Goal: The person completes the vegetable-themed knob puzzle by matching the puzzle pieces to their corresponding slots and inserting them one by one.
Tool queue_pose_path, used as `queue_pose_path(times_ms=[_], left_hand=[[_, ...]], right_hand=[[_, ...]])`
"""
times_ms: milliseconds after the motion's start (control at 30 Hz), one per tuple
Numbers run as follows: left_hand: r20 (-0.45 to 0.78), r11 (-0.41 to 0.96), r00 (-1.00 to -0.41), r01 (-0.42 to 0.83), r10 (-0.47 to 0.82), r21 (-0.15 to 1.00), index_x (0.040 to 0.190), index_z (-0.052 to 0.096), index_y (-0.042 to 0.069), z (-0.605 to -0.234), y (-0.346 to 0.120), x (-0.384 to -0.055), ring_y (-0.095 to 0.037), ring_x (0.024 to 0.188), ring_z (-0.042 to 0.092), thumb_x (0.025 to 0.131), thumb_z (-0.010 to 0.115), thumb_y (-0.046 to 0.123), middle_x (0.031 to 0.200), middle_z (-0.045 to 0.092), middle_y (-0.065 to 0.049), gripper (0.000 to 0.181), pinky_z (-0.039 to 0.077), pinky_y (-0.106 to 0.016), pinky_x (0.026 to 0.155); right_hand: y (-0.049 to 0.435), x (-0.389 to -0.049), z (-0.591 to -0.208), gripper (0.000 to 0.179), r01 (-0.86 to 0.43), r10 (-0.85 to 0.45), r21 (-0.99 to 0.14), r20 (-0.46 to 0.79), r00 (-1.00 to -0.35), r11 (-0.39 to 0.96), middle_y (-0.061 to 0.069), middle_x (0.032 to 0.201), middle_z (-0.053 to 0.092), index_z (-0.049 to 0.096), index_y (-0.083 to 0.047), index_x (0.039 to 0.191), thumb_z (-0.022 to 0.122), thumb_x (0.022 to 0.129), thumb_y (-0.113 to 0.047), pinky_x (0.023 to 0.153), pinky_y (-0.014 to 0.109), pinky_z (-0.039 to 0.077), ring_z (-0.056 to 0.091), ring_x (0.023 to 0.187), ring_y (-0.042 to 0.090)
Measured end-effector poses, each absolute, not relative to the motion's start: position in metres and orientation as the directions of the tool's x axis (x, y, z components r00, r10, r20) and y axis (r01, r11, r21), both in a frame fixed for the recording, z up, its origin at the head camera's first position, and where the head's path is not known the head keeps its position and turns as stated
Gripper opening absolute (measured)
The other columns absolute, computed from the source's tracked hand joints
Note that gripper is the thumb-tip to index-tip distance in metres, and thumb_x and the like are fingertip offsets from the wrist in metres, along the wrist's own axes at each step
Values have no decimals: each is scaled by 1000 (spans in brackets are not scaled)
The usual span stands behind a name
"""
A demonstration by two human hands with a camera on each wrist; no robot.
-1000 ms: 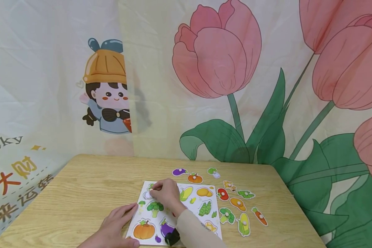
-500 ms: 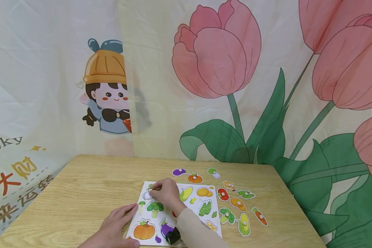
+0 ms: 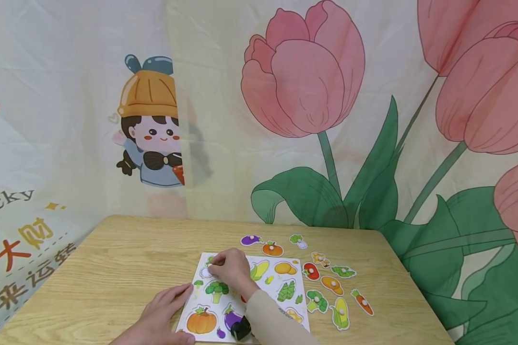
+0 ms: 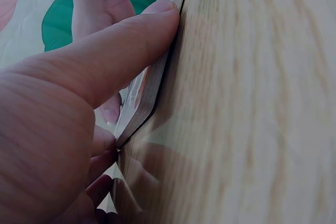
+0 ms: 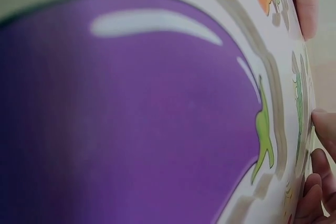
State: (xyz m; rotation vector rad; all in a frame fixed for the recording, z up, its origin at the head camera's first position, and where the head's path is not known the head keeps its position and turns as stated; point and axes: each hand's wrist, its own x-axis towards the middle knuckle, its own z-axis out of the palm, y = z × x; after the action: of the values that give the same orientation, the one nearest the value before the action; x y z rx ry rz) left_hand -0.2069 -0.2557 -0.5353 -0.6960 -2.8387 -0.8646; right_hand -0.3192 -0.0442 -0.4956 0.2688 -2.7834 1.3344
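Observation:
A white vegetable puzzle board (image 3: 190, 316) lies on the wooden table. My left hand (image 3: 159, 314) rests at its left side, fingers along the edge and thumb (image 4: 142, 35) laid on the near edge. My right hand (image 3: 232, 269) reaches across the board. Its thumb and forefinger pinch at a green-and-white vegetable piece (image 3: 205, 272) in the upper-left corner, hiding most of that piece. The printed eggplant (image 5: 147, 114) fills the right wrist view, with the right fingers at the far side. Printed broccoli (image 3: 217, 289) and pumpkin (image 3: 201, 321) show between the hands.
Several loose knobbed pieces lie behind and right of the board: eggplant (image 3: 250, 240), pumpkin (image 3: 272, 248), tomato (image 3: 311, 272), broccoli (image 3: 316, 303), corn (image 3: 339, 316) and carrot (image 3: 362, 303). A small black device (image 3: 241, 329) sits under the right wrist. A printed cloth (image 3: 216, 143) hangs behind the table.
Both hands stay nearly still. The right fingertips shift very slightly at the green-and-white piece, and the head view drifts a little. The loose pieces stay in place.

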Motion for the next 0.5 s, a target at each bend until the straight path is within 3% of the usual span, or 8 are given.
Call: queue_pose_path(times_ms=[500], left_hand=[[146, 723, -900, 419, 410, 549, 159, 42, -4, -524, -253, -203, -54, 140, 36, 85, 85, 52, 162, 41, -24, 103, 35, -82, 97]], right_hand=[[-42, -320, -494, 8, -173, -170, -776, 86, -982, 607, -12, 76, 61, 82, -22, 86, 90, 87, -20, 69, 25, 45, 51, 75, 6]])
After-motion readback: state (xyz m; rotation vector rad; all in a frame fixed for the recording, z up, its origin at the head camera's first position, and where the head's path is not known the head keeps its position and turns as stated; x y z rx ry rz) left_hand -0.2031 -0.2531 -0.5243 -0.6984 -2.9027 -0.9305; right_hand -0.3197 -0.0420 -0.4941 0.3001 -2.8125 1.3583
